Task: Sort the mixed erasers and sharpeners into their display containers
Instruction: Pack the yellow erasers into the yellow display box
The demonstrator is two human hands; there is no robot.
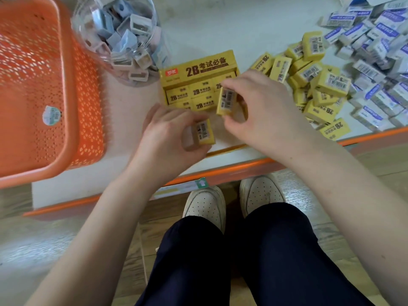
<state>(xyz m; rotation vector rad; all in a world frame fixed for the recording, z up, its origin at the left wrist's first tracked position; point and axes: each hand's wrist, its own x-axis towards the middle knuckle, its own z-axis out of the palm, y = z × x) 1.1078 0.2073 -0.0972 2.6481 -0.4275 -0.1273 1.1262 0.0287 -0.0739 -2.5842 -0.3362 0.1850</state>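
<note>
Left hand (169, 133), right hand (262, 102) both pinching

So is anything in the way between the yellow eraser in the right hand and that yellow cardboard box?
Nothing visible does. The right hand holds its yellow rectangular eraser right over the open yellow cardboard display box, already part filled. The left hand, gripping a second yellow eraser, sits nearer the person, off that path.

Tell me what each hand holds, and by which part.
The left hand pinches one yellow eraser by its edges, the right hand a second eraser by its ends; both barcode faces show.
</note>
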